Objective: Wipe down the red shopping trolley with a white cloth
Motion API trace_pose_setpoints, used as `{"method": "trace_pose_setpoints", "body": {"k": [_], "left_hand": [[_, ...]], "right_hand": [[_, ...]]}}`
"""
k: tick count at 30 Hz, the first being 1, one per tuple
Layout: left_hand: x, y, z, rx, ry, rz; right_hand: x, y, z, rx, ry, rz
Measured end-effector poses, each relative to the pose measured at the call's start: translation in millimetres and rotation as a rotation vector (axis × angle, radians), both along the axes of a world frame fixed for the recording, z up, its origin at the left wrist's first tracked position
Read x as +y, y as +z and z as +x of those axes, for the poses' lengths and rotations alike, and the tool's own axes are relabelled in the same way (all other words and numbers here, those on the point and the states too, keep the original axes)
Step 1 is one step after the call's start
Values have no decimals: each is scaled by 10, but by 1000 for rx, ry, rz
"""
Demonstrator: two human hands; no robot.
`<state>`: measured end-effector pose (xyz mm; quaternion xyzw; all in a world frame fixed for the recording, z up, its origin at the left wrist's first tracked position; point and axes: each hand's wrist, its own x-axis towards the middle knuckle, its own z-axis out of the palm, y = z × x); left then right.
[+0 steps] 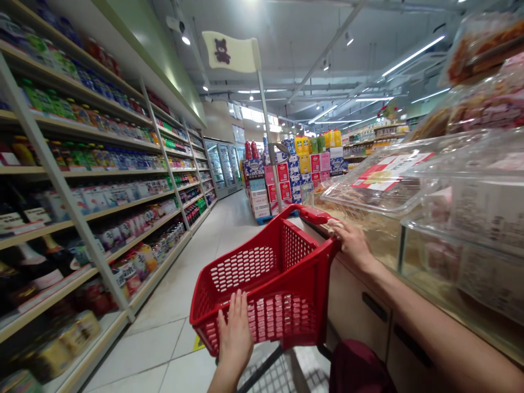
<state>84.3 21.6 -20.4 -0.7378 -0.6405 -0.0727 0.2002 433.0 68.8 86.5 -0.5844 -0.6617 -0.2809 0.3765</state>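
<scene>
A red plastic shopping cart (301, 322) stands turned sideways in front of me, its perforated basket showing nothing inside. My left hand (235, 333) lies against the near side of the basket, fingers stretched out and touching the rim. At the cart's handle (315, 215), my right hand (351, 240) has its fingers curled over the end. Something small and whitish shows by those fingers; I cannot make out what it is. Behind the handle rises a metal pole (264, 103) bearing a cream flag (232, 52) with a bear on it.
Shelves of bottles and cans (110, 180) line the left side. Close on the right is a counter (358, 300) with clear plastic food boxes (385, 169). Stacked drink cartons (282, 174) stand ahead, and glass-door fridges (223, 161) lie farther back. Pale floor tiles (155, 333) run between.
</scene>
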Motion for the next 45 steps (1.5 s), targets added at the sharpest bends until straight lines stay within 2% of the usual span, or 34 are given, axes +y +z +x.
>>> {"method": "trace_pose_setpoints", "body": {"k": [2, 7, 9, 11, 14, 16, 18, 21, 23, 25, 29, 31, 36, 38, 40, 43, 45], "left_hand": [[-1, -8, 21, -7, 12, 17], [-14, 10, 20, 28, 10, 11], [-19, 17, 9, 41, 16, 7], [-23, 10, 11, 43, 21, 6], [-21, -20, 47, 21, 22, 15], [-17, -38, 76, -2, 29, 20], [-14, -45, 91, -9, 32, 17], [-16, -32, 79, 6, 21, 5], [-19, -22, 63, 15, 19, -2], [-22, -24, 57, 13, 20, -3], [-22, -57, 87, -9, 24, 19], [-22, -66, 104, -14, 37, 26], [-37, -20, 98, 9, 27, 7], [-48, 1, 91, 18, 26, 5], [-58, 11, 96, 21, 26, 7], [-67, 8, 124, 4, 28, 6], [-68, 3, 141, -11, 40, 2]], "right_hand": [[-22, 2, -5, 35, -3, 2], [-210, -348, -799, -115, 383, -46], [-233, -390, -895, -156, 426, -77], [-208, -328, -711, -136, 325, -59], [-136, -182, -288, -56, 80, 5], [-124, -176, -228, -44, -2, 24], [-157, -287, -434, -81, 36, 28], [-225, -516, -928, -164, 204, 15], [-248, -578, -1069, -195, 270, -15], [-246, -531, -943, -182, 243, -33], [-199, -326, -453, -52, 8, 16], [-193, -331, -483, -24, -18, 38], [-259, -646, -1299, -109, 264, -13], [-277, -685, -1422, -124, 324, -59], [-275, -623, -1271, -103, 289, -90], [-235, -443, -849, -31, 122, -72], [-213, -383, -743, 1, 45, -50]]}}
